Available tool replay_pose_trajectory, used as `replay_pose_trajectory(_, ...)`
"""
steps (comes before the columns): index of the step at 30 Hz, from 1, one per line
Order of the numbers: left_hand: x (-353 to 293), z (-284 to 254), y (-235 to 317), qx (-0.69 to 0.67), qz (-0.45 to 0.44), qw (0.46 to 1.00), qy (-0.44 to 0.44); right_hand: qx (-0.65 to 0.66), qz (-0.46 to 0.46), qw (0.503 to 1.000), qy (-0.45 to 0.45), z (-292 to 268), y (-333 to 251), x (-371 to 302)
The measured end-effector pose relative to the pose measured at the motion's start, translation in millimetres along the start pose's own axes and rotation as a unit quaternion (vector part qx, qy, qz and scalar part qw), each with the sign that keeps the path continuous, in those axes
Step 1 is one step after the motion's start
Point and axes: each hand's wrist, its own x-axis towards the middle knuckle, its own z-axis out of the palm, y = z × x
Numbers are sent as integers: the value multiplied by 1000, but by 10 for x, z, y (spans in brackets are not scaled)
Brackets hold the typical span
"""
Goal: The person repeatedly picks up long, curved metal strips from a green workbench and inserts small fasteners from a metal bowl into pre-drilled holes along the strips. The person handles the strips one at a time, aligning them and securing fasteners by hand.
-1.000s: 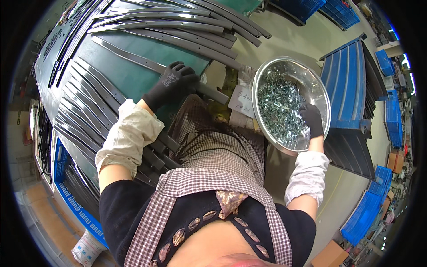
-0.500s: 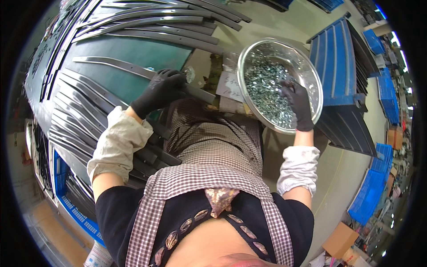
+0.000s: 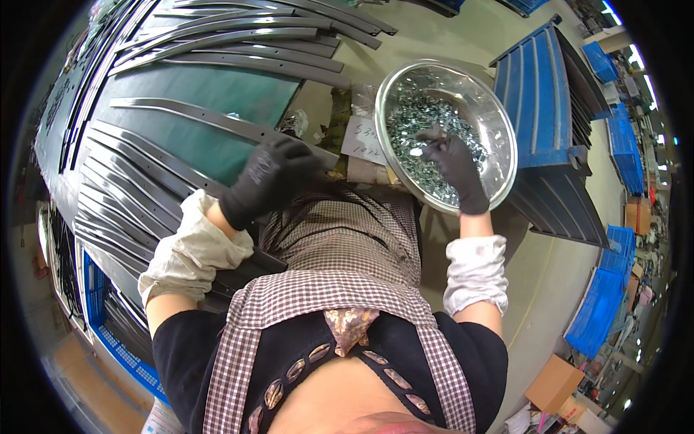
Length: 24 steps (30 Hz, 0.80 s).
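Note:
My left hand [image 3: 271, 177], in a black glove, is just on my side of a long dark metal strip [image 3: 195, 114], close to its right end. The left fingers are smeared by motion, so their grip is unclear. The strip lies across the green tabletop [image 3: 217, 83] and its end juts past the table edge. My right hand [image 3: 457, 172], also gloved in black, is inside a round metal bowl [image 3: 504, 155]. Its fingers are drawn together over a heap of small shiny metal pieces [image 3: 426, 112]. What sits between the fingertips is too small to make out.
More dark strips lie in rows at the left [image 3: 137, 184] and far side of the table. A paper [image 3: 361, 137] with handwriting lies beside the bowl. Right of the bowl stands a blue ribbed bin [image 3: 531, 101]. A blue crate [image 3: 119, 333] is at lower left.
My left hand has moved off the strip toward me and blurred. My right hand has shifted left across the metal pieces, its fingers now more toward the bowl's middle.

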Motion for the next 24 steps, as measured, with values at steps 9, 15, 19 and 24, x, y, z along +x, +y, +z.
replay_pose_trajectory(9, -244, 211, 239, 54, 60, 995, -61, 250, -26, 962, -108, 1380, -577, -501)
replay_pose_trajectory(15, -281, 210, 150, 194, 132, 968, -87, 116, 93, 969, -197, 1305, -786, -450)
replay_pose_trajectory(19, -253, 217, 151, 227, 151, 954, -121, 150, 40, 976, -154, 1355, -742, -459)
replay_pose_trajectory(24, -150, 254, 57, 214, 142, 960, -111, 44, -22, 995, -90, 1368, -619, -444)
